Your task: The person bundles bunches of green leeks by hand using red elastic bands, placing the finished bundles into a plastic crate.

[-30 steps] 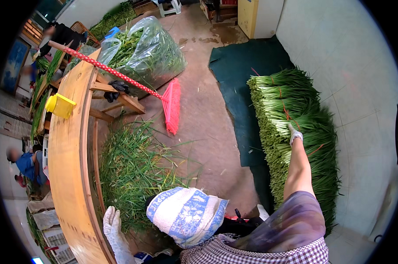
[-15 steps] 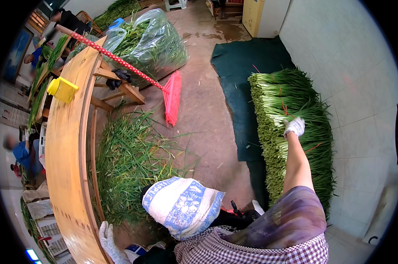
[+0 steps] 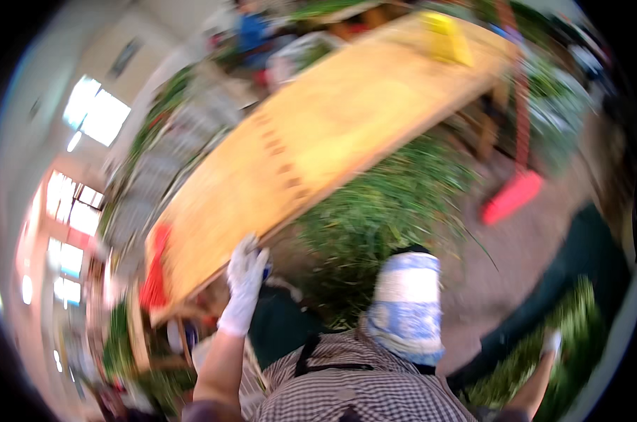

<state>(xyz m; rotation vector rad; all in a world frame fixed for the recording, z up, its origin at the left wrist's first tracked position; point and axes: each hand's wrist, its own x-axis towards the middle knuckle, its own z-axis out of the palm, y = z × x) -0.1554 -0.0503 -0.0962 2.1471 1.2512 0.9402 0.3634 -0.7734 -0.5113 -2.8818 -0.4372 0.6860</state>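
Note:
My left hand (image 3: 242, 276), in a white glove, is at the near edge of the long wooden table (image 3: 347, 133), its fingers stretched toward the tabletop and nothing visible in them. Just beside its fingers shows a small dark blue thing I cannot make out. To the left on the table lies a bundle of red ties or strips (image 3: 156, 271). My right hand (image 3: 552, 342), also gloved, is low at the right over the laid-out green stalks (image 3: 522, 362); blur hides its fingers.
A yellow plastic container (image 3: 445, 39) stands at the table's far end. Loose green leaves (image 3: 396, 197) lie heaped on the floor beside the table. A red broom (image 3: 512, 197) leans near a clear bag of greens (image 3: 554, 105). A blue-and-white cloth (image 3: 406, 302) covers my lap or knee.
The view has swung left, bringing the table to the middle and the stalks to the lower right. My left hand now shows higher on the table edge; my right hand is still by the stalks.

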